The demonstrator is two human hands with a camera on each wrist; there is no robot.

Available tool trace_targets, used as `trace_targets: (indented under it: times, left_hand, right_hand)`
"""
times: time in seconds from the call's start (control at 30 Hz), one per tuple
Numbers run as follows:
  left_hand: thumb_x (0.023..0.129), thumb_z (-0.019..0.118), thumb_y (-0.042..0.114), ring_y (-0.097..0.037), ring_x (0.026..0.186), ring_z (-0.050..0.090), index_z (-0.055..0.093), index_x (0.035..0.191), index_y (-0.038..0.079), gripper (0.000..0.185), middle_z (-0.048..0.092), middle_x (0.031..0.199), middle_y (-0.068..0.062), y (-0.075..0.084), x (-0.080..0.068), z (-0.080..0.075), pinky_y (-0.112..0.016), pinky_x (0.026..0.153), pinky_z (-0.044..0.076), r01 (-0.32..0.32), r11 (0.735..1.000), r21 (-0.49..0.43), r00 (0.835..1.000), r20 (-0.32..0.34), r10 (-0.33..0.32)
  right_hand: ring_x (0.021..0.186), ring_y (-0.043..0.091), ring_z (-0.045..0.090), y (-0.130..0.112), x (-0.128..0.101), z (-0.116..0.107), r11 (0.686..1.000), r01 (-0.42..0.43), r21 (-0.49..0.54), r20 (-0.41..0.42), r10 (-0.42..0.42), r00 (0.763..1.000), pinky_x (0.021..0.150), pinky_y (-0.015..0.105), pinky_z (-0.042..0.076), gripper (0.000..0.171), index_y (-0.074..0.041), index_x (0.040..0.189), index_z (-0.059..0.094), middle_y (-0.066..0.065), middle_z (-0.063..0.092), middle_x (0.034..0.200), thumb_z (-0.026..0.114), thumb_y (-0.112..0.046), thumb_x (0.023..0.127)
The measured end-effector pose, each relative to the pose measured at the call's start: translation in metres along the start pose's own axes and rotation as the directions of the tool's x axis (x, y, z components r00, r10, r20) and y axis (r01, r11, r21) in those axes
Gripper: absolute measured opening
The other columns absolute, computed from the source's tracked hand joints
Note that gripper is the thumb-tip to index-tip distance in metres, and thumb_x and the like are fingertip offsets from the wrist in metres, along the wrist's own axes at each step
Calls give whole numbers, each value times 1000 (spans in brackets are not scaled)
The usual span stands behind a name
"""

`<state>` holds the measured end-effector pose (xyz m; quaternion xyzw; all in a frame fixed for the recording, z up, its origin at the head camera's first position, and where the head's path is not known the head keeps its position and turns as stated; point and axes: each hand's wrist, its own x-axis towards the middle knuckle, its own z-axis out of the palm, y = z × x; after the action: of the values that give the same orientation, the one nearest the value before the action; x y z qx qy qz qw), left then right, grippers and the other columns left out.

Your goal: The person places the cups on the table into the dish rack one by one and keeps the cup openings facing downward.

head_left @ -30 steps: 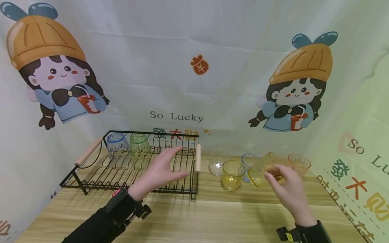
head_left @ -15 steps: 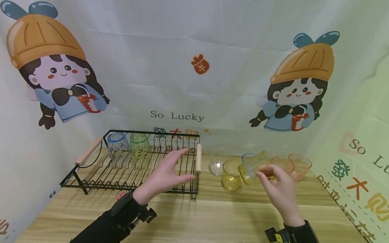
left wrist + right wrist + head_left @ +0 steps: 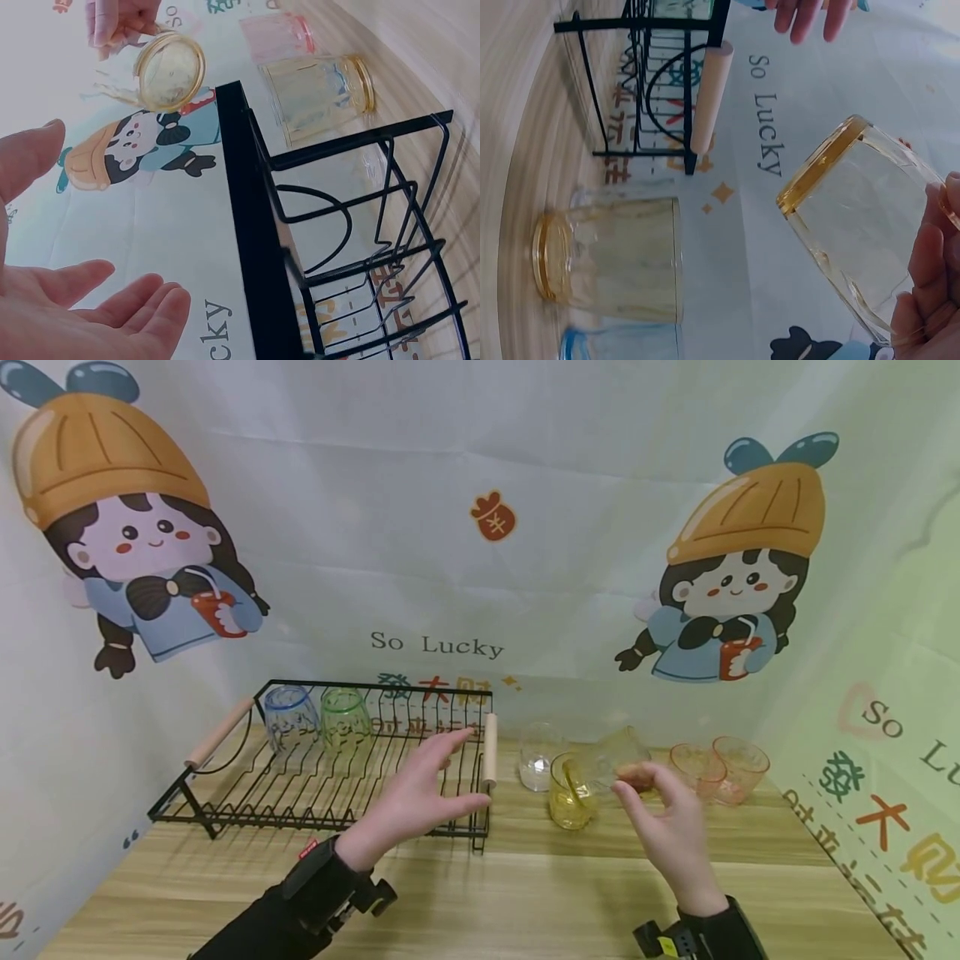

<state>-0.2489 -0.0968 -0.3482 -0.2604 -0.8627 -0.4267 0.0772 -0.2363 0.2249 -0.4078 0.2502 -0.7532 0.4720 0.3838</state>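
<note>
Yellow glass [image 3: 611, 758] tilted on its side, held by its base in the fingertips of the right hand [image 3: 663, 831] above the tabletop's [image 3: 525, 893] middle, its mouth toward the spread, empty left hand [image 3: 420, 793]. So slight a pinch could let it slip, or knock the yellow tumbler [image 3: 570, 792] standing just below. Farther back, the black wire rack [image 3: 337, 777] holds two upturned glasses. The backdrop [image 3: 480, 568] reads "So Lucky".

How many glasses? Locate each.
8: blue glass, green glass in rack; amber glass in right hand; clear glass, yellow glass, blue-rimmed glass, two pink glasses on table. More may hide.
</note>
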Motion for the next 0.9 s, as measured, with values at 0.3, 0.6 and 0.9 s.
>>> trace_targets:
  times: [0.3, 0.6, 0.9]
  left_hand:
    - [76, 85, 22, -34, 125, 50, 41, 149, 6, 86, 48, 145, -14, 3, -1, 10, -49, 104, 45, -34, 999, -35, 999, -11, 34]
    - [78, 85, 24, -29, 130, 47, 38, 151, 6, 88, 45, 148, -12, 7, -2, 14, -47, 107, 43, -45, 997, -64, 998, 28, 47]
    - [79, 84, 26, -32, 131, 46, 38, 151, 6, 88, 43, 150, -13, 9, 0, 19, -49, 106, 43, -53, 996, -76, 998, 30, 56]
  right_hand:
    - [99, 20, 59, 75, -25, 19, 997, 65, 43, 21, -66, 998, 86, 28, 46, 31, -6, 119, 65, 6, 65, 108, 69, 3, 90]
    - [89, 9, 60, -57, 8, 26, 997, 71, 30, 11, -71, 997, 80, 17, 48, 23, 6, 99, 65, 15, 66, 91, 68, 19, 81]
    - [95, 15, 61, -28, -1, 33, 988, 84, 131, 20, -87, 996, 86, 22, 49, 23, 5, 104, 64, 15, 66, 99, 67, 15, 84]
